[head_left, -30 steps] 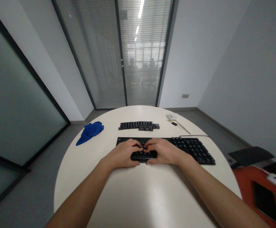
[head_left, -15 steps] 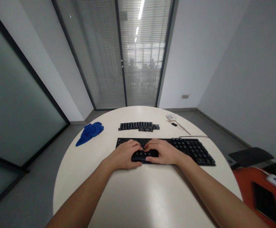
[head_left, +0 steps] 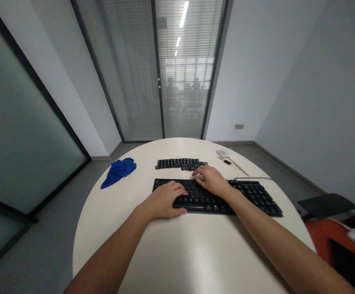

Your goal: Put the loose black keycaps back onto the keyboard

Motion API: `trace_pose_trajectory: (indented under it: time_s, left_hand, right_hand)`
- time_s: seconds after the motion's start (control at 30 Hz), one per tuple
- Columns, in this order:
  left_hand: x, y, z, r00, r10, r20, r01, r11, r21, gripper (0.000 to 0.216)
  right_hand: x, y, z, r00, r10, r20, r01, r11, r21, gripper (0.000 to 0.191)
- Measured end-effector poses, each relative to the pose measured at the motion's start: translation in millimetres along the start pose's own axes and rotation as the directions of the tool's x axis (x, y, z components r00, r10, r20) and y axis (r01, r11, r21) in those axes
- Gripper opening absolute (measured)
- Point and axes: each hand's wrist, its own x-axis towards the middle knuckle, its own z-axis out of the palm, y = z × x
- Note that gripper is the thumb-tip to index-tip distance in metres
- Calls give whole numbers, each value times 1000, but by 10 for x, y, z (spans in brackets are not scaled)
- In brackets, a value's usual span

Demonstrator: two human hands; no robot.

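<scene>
A black keyboard (head_left: 208,200) lies crosswise on the round table, with its number pad at the right. My left hand (head_left: 167,199) rests over its left part, fingers stretched across the keys and thumb along the front edge. My right hand (head_left: 211,180) is over the keyboard's back edge, its fingers pointing at a group of loose black keycaps (head_left: 177,163). Those fingers are bent and a little apart, and I see nothing between them. The keycaps stand in rows behind the keyboard; the right fingertips are close to their right end.
A crumpled blue cloth (head_left: 119,171) lies at the table's left. At the back right are a thin wooden stick (head_left: 240,167), a clear plastic bag (head_left: 223,153) and a small black piece (head_left: 227,162). The keyboard's cable (head_left: 254,178) runs right. A red chair (head_left: 318,237) stands beside the table (head_left: 165,253).
My right hand has left the keys beside my left hand and moved away from me, toward the loose keycaps. The left hand stays on the keyboard. The view has shifted slightly.
</scene>
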Motion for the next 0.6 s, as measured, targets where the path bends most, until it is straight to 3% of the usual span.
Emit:
trace_pose_trajectory:
  time_s: [0.27,0.6]
  left_hand:
    - [3,-7,4,1000,10,0,-10,1000,4,44]
    - [2,11,-22,1000,6,-4,-6,1000,2,43]
  right_hand:
    - [411,-90,161,997,-54,56,65,971,-231,27]
    - [654,-108,274,992,-88,93,108,966,-236,20]
